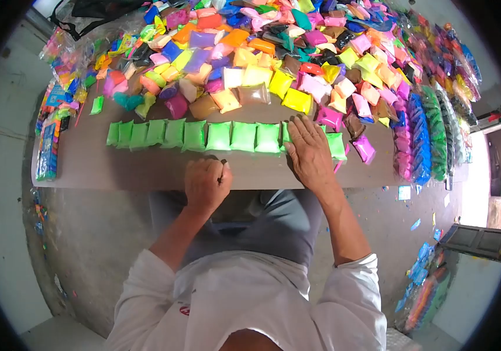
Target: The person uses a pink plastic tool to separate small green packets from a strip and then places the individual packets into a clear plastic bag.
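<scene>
A row of light green packets [219, 136] lies side by side across the brown table. My right hand [309, 149] lies flat, fingers together and stretched forward, over packets near the right end of the row, partly covering them. My left hand [208, 182] is closed in a fist at the table's front edge, just below the middle of the row; a small dark thing shows at its fingers, too small to name. Beyond the row spreads a big heap of coloured packets [256, 76].
Bundled strips of pink [402, 140], blue [419, 137] and green packets [439, 134] stand at the table's right side. Stacked coloured packs [47, 149] line the left edge. One green packet [97, 105] lies apart at the left. A magenta packet [364, 150] lies right of the row.
</scene>
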A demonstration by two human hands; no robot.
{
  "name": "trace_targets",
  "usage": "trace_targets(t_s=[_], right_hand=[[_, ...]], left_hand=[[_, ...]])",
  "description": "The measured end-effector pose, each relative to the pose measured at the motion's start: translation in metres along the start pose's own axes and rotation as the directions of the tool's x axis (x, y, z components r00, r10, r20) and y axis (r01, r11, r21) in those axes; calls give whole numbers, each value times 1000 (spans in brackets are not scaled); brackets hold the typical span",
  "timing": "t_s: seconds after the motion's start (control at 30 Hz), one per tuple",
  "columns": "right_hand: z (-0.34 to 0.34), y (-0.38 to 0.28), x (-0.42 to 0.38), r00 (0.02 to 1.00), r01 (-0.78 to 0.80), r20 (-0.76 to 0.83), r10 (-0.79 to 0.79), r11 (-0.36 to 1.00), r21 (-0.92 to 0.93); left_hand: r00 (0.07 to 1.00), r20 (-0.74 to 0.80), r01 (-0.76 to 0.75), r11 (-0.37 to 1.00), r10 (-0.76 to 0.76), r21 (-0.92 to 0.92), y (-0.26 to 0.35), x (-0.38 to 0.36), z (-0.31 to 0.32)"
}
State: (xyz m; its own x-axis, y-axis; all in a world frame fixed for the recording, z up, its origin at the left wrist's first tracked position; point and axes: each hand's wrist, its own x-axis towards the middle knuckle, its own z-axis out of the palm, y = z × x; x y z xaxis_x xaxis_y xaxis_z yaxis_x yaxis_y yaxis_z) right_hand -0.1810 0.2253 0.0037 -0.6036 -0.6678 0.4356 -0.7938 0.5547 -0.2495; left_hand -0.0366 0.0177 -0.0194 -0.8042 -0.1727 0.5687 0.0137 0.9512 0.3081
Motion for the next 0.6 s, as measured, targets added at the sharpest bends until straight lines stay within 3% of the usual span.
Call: trace_targets(t_s=[0.13, 0.23, 0.27, 0.3, 0.37, 0.4, 0.47, 0.6], right_hand=[[1, 1, -1, 999, 31, -21, -31, 999, -13], [-14, -5, -6, 996, 17, -91, -12, 999, 47], [-8, 1, -17, 982, -51, -180, 54, 999, 19], [-13, 7, -28, 983, -59, -173, 62, 998, 22], [-29, 21, -47, 930, -276, -285, 233, 953, -124], [-37, 24, -52, 929, -278, -289, 233, 952, -125], [-51, 28, -63, 901, -424, -190, 389, 882, -204], [-50, 39, -68, 913, -397, -149, 379, 909, -125]], left_hand=[[998, -51, -40, 999, 38, -36, -2, -1, 4], [999, 15, -45, 999, 45, 25, -3, -1, 4], [999, -1, -40, 999, 40, 17, -3, 0, 4], [999, -10, -30, 999, 31, 10, -2, -3, 4], [1000, 7, -15, 1000, 15, -2, 0, -4, 1], [1000, 10, -3, 1000, 4, -11, 0, -1, 1], [1000, 14, -8, 1000, 8, -1, -1, -3, 3], [999, 27, -19, 1000, 18, 20, -3, -4, 5]])
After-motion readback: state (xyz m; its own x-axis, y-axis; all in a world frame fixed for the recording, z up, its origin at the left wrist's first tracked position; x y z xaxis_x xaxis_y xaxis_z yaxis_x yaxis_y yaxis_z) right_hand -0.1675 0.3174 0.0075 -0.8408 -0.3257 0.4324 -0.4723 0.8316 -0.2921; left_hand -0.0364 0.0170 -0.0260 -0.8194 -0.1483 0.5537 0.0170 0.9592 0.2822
